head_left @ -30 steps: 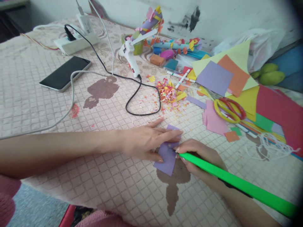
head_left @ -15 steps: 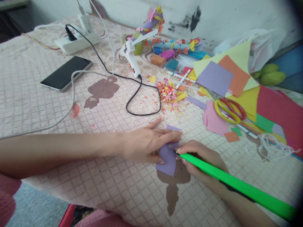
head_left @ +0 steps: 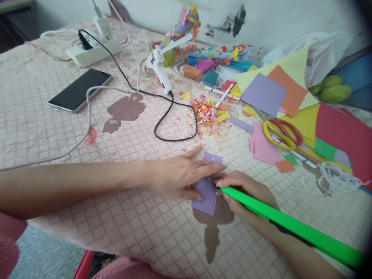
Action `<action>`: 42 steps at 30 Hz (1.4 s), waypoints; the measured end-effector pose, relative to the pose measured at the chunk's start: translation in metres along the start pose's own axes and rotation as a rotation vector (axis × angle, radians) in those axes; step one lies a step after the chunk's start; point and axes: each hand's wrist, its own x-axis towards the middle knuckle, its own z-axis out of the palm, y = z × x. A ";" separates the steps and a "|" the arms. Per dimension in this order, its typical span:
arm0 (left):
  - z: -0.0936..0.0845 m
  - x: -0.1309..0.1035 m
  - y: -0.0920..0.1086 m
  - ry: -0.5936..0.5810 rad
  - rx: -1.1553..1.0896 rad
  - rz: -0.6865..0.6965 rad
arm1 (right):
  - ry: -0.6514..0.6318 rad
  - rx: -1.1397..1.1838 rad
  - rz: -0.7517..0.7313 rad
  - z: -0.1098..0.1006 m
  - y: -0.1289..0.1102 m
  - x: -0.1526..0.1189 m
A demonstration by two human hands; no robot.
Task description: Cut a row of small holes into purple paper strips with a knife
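Observation:
A purple strip of paper [head_left: 205,197] lies on the checked tablecloth in front of me, with small pale marks or cuts near its far end. Stretched flat across it, my left hand [head_left: 186,174] presses it down with fingers spread, covering its middle. My right hand [head_left: 247,190] is closed around a long bright green tool [head_left: 279,217] with a narrow dark tip; its exact kind is unclear. That tip meets the paper just beside my left fingers, and the fingertips partly hide the contact point.
Beyond my hands are a pile of paper scraps [head_left: 206,112], a black cable loop, a white glue gun [head_left: 159,71] and a phone [head_left: 80,90]. To the right lie scissors [head_left: 279,135], coloured paper sheets [head_left: 264,95] and white string [head_left: 334,178]. A power strip [head_left: 93,52] sits at the back left.
My left hand has shifted slightly, its index finger reaching a little further right across the strip. The green tool stays almost in place against the paper.

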 end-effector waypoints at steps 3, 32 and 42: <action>0.001 -0.001 0.000 0.000 0.002 -0.007 | 0.006 -0.010 0.004 -0.001 -0.003 0.000; 0.006 -0.002 0.003 0.060 0.021 -0.001 | 0.010 -0.031 0.084 0.000 -0.010 -0.005; 0.009 -0.004 0.005 0.069 0.046 -0.028 | 0.023 -0.005 0.179 0.002 -0.014 -0.011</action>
